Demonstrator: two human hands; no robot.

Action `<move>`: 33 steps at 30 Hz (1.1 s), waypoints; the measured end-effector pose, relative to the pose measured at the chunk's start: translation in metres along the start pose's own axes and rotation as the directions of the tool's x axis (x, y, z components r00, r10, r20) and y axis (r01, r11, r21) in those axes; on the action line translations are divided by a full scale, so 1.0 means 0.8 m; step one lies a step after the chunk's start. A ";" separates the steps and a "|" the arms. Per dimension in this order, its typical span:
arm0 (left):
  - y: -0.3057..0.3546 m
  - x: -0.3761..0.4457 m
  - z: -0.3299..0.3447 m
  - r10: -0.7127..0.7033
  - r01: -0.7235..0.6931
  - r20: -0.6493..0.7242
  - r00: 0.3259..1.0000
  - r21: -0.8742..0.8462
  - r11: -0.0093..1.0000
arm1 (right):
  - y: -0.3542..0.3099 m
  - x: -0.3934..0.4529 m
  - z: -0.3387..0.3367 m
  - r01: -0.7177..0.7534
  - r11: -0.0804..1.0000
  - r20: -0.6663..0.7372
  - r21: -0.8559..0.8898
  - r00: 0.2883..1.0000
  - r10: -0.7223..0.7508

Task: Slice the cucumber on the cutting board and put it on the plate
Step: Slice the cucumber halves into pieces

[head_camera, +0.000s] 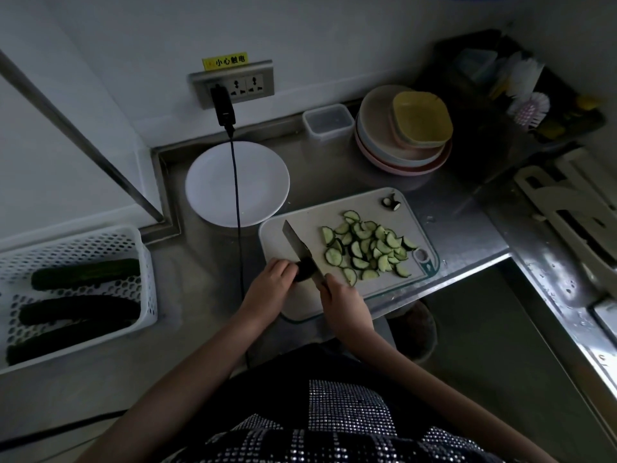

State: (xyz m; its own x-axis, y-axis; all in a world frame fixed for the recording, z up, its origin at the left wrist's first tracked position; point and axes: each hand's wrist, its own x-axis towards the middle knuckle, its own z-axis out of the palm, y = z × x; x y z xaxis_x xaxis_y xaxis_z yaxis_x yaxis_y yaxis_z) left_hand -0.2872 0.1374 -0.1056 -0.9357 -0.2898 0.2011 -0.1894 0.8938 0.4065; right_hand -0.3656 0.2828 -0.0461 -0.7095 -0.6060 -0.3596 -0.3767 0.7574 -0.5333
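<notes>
1. the cucumber, now a short dark stub, lay on the cutting board near its left front edge, its long axis running roughly left to right.
2. the left hand gripped the stub, fingers curled over it.
3. the right hand held the knife by its handle, fingers wrapped tight; the blade pointed away and left, resting against the stub's cut end.
4. slices lay heaped on the board's right half.
5. the plate sat on the tabletop behind the board's left corner.
6. a yellow label above the socket read "小心触电".
7. the white basket at left held three whole cucumbers.
</notes>
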 end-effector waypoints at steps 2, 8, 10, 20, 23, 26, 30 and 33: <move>0.000 0.000 -0.001 0.008 -0.008 -0.007 1.000 0.004 1.000 | 0.000 0.001 0.001 -0.002 1.000 0.008 -0.018 1.000 0.002; 0.001 -0.001 0.001 0.032 -0.032 -0.029 0.999 -0.008 0.999 | 0.002 0.003 0.000 0.027 0.996 0.017 -0.089 1.000 -0.025; 0.001 -0.001 0.002 0.027 -0.028 -0.041 0.999 -0.013 1.000 | 0.003 0.004 -0.001 0.037 0.994 0.025 -0.100 0.999 -0.035; 0.000 -0.003 0.008 0.000 -0.002 -0.046 0.999 -0.042 0.999 | 0.013 0.012 0.008 -0.011 0.983 0.113 -0.181 0.993 0.032; 0.000 -0.002 0.007 0.001 -0.003 -0.042 0.999 -0.042 0.999 | 0.014 0.014 0.009 -0.006 0.984 0.100 -0.180 0.995 0.024; 0.000 -0.003 0.005 -0.004 0.003 -0.031 1.000 -0.053 0.999 | 0.017 0.015 0.007 -0.012 0.981 0.085 -0.192 0.996 0.028; -0.002 -0.002 0.007 0.010 -0.011 -0.024 1.000 -0.046 0.999 | 0.037 0.024 -0.017 -0.133 0.976 -0.036 -0.172 0.991 0.129; -0.004 0.000 0.007 0.048 -0.049 -0.025 0.999 -0.026 0.998 | 0.041 0.028 -0.036 -0.150 0.982 -0.058 -0.115 0.988 0.144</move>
State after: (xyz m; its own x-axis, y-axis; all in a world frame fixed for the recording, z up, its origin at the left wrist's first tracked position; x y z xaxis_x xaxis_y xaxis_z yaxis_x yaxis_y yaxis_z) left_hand -0.2881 0.1368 -0.1118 -0.9360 -0.2548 0.2430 -0.1357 0.8979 0.4188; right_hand -0.4109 0.3011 -0.0500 -0.7896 -0.4752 -0.3881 -0.3319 0.8629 -0.3811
